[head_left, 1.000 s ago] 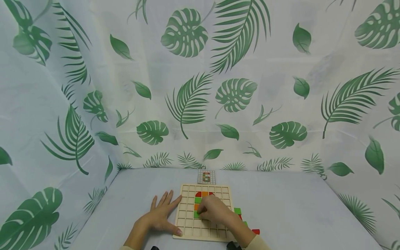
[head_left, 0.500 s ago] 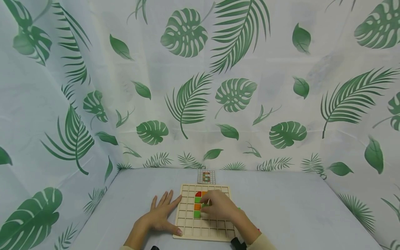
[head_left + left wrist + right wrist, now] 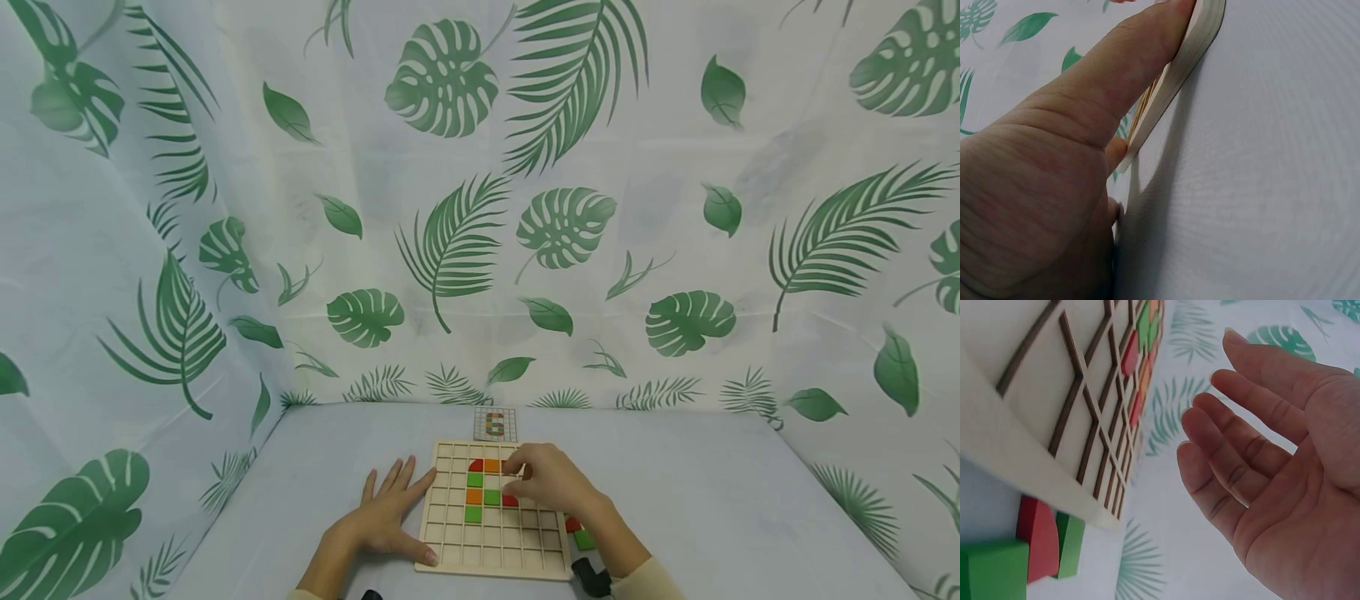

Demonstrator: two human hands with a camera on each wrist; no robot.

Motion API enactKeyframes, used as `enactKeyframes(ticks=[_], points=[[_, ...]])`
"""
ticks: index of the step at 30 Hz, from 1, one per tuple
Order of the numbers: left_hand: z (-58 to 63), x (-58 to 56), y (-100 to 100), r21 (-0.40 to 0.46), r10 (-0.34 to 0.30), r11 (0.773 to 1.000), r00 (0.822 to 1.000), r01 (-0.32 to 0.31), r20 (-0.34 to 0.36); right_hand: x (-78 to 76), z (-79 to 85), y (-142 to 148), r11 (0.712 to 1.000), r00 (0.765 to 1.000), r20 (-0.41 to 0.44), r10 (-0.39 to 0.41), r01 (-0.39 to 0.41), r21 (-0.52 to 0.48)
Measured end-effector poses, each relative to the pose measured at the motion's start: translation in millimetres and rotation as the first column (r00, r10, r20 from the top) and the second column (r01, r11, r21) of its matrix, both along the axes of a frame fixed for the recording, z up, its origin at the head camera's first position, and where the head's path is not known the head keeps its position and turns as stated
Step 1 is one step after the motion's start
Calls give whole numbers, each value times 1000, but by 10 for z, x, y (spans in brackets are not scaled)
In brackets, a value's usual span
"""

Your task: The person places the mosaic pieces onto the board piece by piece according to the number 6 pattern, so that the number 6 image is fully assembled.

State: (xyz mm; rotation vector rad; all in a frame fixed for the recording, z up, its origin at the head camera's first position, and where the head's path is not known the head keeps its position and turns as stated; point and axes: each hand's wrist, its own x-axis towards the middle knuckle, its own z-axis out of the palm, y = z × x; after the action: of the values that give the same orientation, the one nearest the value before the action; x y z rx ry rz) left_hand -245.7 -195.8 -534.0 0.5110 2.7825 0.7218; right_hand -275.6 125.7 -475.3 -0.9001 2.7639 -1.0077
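Observation:
A light wooden grid board [image 3: 453,550] lies on the table with red, orange and green tiles in some cells. Spread out at its left side, my left hand [image 3: 382,518] has the thumb on the near left corner and the index fingertip at the left edge. The left wrist view shows that thumb [image 3: 1129,56] against the board's edge. My right hand [image 3: 551,479] is above the tiles, thumb and fingers apart, holding nothing in the right wrist view. Near its fingertips are a green tile [image 3: 491,497] and a red tile [image 3: 510,501]; another red tile in the top row is partly hidden.
Loose blocks, among them a red one [image 3: 1038,540] and a green one [image 3: 994,569], lie beside the board's right edge, partly under my right forearm. Behind the board is a small card [image 3: 495,424] with a coloured 6 on a grid. Leaf-patterned cloth [image 3: 465,250] surrounds the table.
My right hand has moved right and up from the lower green tile, its fingers now apart. The green and red tiles in the middle row have come into view. The left hand stays put.

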Motion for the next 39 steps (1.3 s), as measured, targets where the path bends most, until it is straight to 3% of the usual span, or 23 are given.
enactKeyframes(ticks=[12,39], points=[[22,11,6,-2,8,1000,1000,-8,4,-35,67,203,1000,1000,-7,-17,17,14],[26,15,10,-2,5,1000,1000,-5,1,-95,83,603,987,981,118,-151,144,71]])
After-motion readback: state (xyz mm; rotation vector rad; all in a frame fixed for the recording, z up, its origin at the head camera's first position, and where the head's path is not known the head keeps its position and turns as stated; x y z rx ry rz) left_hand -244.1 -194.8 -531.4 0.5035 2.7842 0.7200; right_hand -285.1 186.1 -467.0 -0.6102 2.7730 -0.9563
